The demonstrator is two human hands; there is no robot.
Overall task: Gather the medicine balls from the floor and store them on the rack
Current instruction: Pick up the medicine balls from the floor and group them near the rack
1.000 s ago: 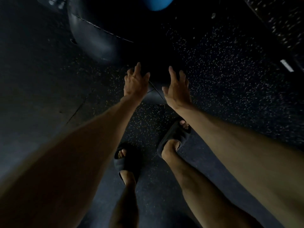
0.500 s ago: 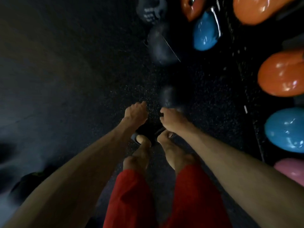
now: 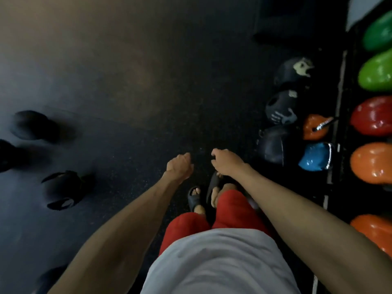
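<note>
Head view: dark speckled floor (image 3: 131, 115), medicine balls (image 3: 61, 189) scattered left.

I saw a dark, speckled rubber floor (image 3: 148, 134), dimly lit, a warm brownish sheen (image 3: 118, 66) across its far part. A thin pale line (image 3: 340, 81) ran along the right side, and a light patch (image 3: 358, 9) sat top right.
</note>
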